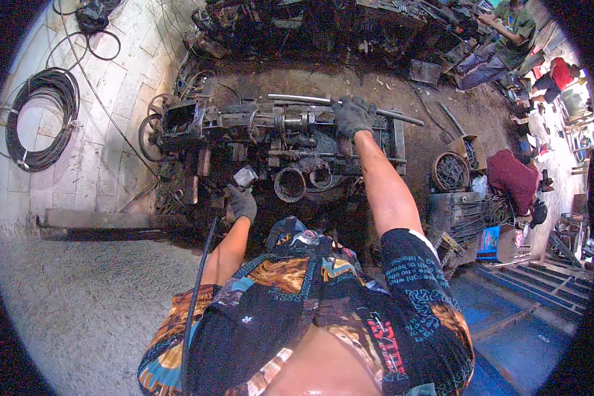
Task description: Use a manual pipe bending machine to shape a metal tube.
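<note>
In front of me is a dark, greasy lathe-like machine [244, 122] with a shiny round chuck part [296, 121]. My right hand [354, 115], in a dark grey glove, is closed over a metal rod [400, 117] above the machine's right part. Bare rod sticks out on both sides of the hand; whether it is one piece, I cannot tell. My left hand [241, 203], also gloved, has its fingers curled at a pale, blocky piece [245, 176] near the machine's front. Its fingertips are partly hidden. Beside that piece sits a rusty ring-shaped can [290, 184].
A coiled black cable [42, 120] lies at the left by pale tiles. At the right are a round basket of metal bits [451, 171], a cardboard box [468, 152] and a crouching person in maroon [511, 179]. Another person [505, 39] sits beyond, near cluttered benches.
</note>
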